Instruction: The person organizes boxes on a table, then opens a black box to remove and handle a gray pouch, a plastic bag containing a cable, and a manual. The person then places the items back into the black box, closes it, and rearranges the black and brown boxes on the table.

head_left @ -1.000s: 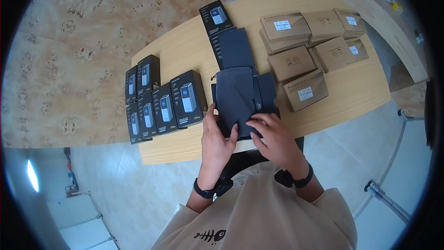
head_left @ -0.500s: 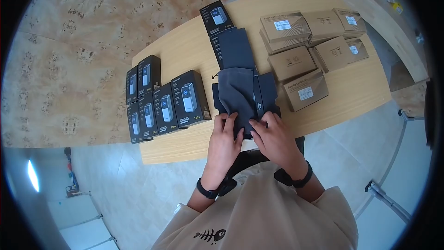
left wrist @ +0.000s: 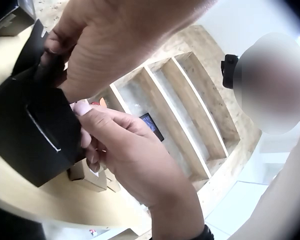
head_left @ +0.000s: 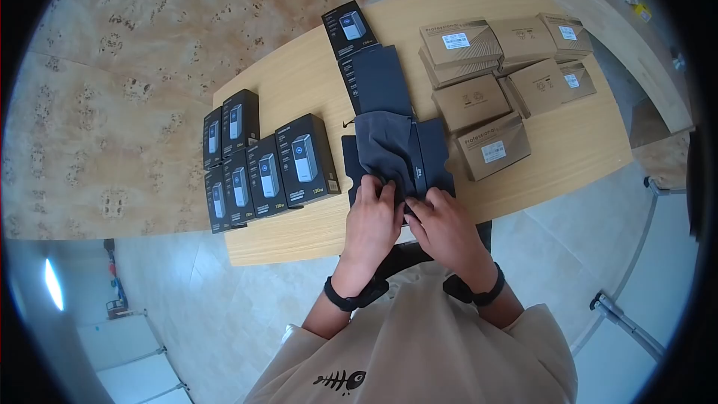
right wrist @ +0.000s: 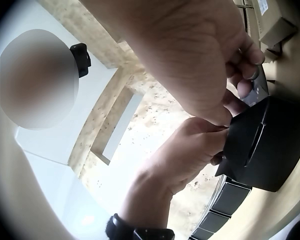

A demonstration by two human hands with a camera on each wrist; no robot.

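Observation:
In the head view a dark grey cloth pouch (head_left: 385, 142) with a short cord at its far end lies wrinkled over an open black box (head_left: 437, 150). The box's lid is folded back, its side flaps spread out. My left hand (head_left: 372, 217) grips the pouch's near part with curled fingers, bunching the cloth. Beside it, my right hand (head_left: 446, 226) pinches the pouch's near end at the box's front edge, the fingertips of both hands almost meeting. In the left wrist view a slotted black front panel (left wrist: 37, 130) of the box hides much of the fingertips.
Several black printed boxes (head_left: 305, 161) stand upright on the left of the wooden table (head_left: 299, 236). Another black box (head_left: 350, 28) stands behind the open lid. Brown cardboard boxes (head_left: 493, 146) are stacked on the right.
My left hand has moved right and inward from the box's left edge onto the cloth. The pouch's near part has become bunched and wrinkled. My right hand has shifted slightly.

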